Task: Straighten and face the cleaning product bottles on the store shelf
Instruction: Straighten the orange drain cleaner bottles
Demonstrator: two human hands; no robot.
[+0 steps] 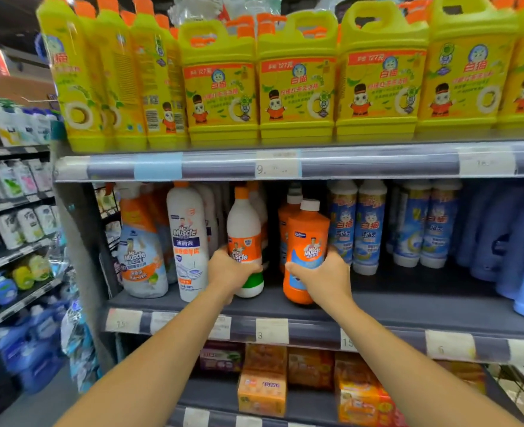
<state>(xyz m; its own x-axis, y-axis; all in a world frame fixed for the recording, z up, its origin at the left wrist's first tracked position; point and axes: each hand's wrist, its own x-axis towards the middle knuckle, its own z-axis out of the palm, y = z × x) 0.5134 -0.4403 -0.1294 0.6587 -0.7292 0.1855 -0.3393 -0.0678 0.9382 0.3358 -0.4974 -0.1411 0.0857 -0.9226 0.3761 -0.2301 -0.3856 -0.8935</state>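
Orange plastic sits in your right hand point(322, 278): thumb and fingers are curled round the lower half of the orange bottle point(308, 241), which has a white cap and its label turned toward you. It leans slightly right at the near part of the middle shelf point(408, 306) (whether its base touches the board, you cannot tell). Just left of it, your left hand point(228, 269) grips the white bottle point(243, 223) with the orange cap, fingers wrapped round the label and the green base showing below them. A second orange bottle point(285, 223) stands right behind the first. Farther left stand a tall white bottle point(188, 241) and a spray bottle point(140, 251); to the right is a row of blue-labelled bottles point(368, 229). Price tags point(272, 331) line the shelf edge. Yellow jugs point(297, 84) crowd the shelf above, and orange boxes point(262, 392) lie on the one below.
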